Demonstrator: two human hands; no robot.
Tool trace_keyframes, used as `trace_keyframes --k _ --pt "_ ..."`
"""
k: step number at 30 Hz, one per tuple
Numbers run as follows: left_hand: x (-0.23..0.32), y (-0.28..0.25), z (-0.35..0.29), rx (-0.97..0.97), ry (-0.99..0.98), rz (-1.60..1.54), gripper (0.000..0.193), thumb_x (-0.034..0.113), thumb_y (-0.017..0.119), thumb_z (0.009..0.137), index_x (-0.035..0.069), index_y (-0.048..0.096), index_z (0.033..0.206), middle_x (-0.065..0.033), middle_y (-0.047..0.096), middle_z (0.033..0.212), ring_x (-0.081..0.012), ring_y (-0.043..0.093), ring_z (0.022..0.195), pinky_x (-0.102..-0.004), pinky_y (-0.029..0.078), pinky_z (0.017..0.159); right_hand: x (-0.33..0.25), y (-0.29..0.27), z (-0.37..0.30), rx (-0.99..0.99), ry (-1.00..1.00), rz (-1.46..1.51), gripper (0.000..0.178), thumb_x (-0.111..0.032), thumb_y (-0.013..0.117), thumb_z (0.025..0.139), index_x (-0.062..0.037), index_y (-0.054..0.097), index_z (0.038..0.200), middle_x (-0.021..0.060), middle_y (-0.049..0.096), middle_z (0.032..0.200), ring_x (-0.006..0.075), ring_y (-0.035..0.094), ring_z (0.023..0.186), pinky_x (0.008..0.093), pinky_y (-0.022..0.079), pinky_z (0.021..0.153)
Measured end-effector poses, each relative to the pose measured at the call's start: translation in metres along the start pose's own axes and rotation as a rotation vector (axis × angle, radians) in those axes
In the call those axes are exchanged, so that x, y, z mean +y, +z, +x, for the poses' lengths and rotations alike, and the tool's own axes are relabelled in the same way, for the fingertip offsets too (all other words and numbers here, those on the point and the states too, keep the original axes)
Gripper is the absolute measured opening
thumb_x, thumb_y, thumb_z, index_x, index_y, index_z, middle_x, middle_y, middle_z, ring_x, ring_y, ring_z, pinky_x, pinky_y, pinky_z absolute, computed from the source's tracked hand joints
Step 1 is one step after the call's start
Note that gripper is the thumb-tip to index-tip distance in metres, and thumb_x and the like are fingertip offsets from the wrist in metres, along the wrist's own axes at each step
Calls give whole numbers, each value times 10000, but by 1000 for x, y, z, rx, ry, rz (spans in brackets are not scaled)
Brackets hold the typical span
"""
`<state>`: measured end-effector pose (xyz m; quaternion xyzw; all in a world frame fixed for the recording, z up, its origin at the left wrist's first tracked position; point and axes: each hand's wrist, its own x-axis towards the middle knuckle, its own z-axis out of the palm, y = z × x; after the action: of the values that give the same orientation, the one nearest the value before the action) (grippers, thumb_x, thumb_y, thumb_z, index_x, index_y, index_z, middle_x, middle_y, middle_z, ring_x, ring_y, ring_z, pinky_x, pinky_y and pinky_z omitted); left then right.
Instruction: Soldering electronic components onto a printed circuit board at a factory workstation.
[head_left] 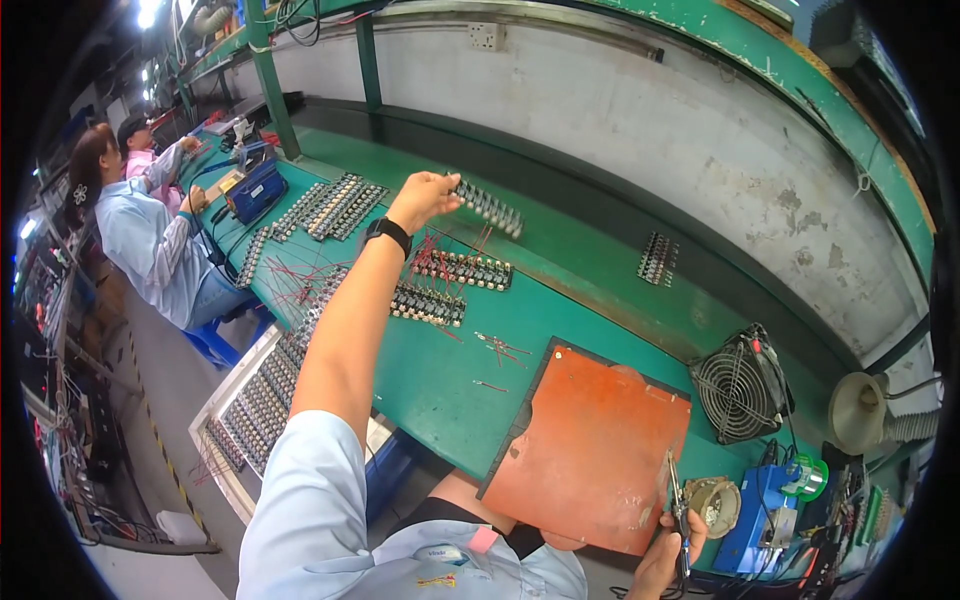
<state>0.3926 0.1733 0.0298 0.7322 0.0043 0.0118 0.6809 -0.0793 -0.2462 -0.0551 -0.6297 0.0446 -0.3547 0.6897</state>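
Observation:
My left hand [428,198] reaches far forward over the bench, its fingers closed on the end of a dark circuit board strip [488,210] with a row of small parts, held up and slightly blurred. Below it, board strips [462,270] with thin red wires lie on the green bench top. At the lower right, my right hand [662,556] grips a soldering iron [681,515], its metal tip pointing up beside the orange mat [590,450]. A round tin [713,506] stands just right of the iron.
A black fan [738,385] and a blue unit with a green reel [765,520] stand right. Another board group [658,258] lies at the back. More boards [335,207] lie left, with a filled tray [262,405] nearer me. Two people [160,235] sit farther left.

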Motion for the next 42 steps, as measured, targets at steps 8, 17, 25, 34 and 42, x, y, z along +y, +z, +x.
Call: trace_keyframes --k 8,17,25,34,42 --pt "77 77 -140 -757 63 -13 361 176 630 912 -29 551 1198 -67 630 926 -138 647 807 -274 567 688 11 -5 3 18 -16 51 499 -231 681 848 44 477 1211 121 589 1039 185 579 925 334 456 868" --pt "-14 168 -277 -882 -69 31 306 143 630 901 -11 568 1158 -77 657 904 -145 649 727 -257 539 620 5 0 2 -64 -20 76 454 -239 636 881 18 483 1222 114 582 1017 181 550 933 344 409 905" --pt "-15 126 -270 -232 780 647 182 124 684 793 26 588 911 -151 585 863 -342 560 843 -412 454 745 3 -4 0 -54 -16 53 460 -248 631 881 19 482 1225 116 581 1033 182 553 941 349 420 899" --pt "-28 97 -293 -174 603 728 99 85 653 824 16 585 844 -124 567 801 -299 552 770 -394 438 677 -37 11 0 -87 -41 -68 506 -254 618 887 20 431 1268 139 628 929 212 608 855 367 458 859" --pt "23 145 -377 -571 254 155 83 67 636 871 -12 628 896 -77 593 806 -155 596 707 -278 483 635 -61 78 3 -364 217 -57 421 -122 611 908 17 430 1262 157 662 912 200 658 842 321 534 763"
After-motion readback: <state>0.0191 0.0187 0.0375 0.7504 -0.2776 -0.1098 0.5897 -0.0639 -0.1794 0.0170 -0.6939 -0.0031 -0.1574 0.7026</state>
